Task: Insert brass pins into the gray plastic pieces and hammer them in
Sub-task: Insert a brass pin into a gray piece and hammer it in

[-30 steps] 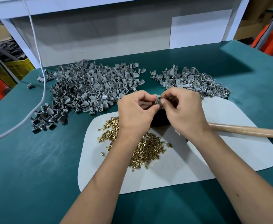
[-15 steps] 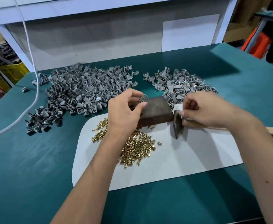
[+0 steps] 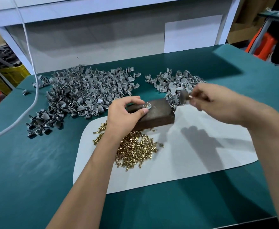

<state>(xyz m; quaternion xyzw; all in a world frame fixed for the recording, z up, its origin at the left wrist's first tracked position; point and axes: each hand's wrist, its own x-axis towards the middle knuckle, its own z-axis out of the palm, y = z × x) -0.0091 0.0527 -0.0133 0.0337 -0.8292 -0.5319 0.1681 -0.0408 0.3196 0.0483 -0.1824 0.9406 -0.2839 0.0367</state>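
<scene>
A dark metal block (image 3: 158,111) lies on the white mat (image 3: 201,156). On its top sits a gray plastic piece (image 3: 147,106) with a brass pin in it, pinched between the thumb and fingers of my left hand (image 3: 125,114). My right hand (image 3: 218,100) grips the hammer handle and holds the blurred hammer head (image 3: 183,97) raised above the block's right end. A heap of loose brass pins (image 3: 135,149) lies on the mat below the block.
A large pile of gray pieces (image 3: 86,93) lies at the back left, a smaller pile (image 3: 173,81) at the back right, and a dark cluster (image 3: 43,124) at the left. A white cable (image 3: 31,63) hangs across the left of the green table (image 3: 28,179).
My left hand has set the gray piece with its pin on the block. My right hand took the hammer off the mat and lifted it above the block's right end.
</scene>
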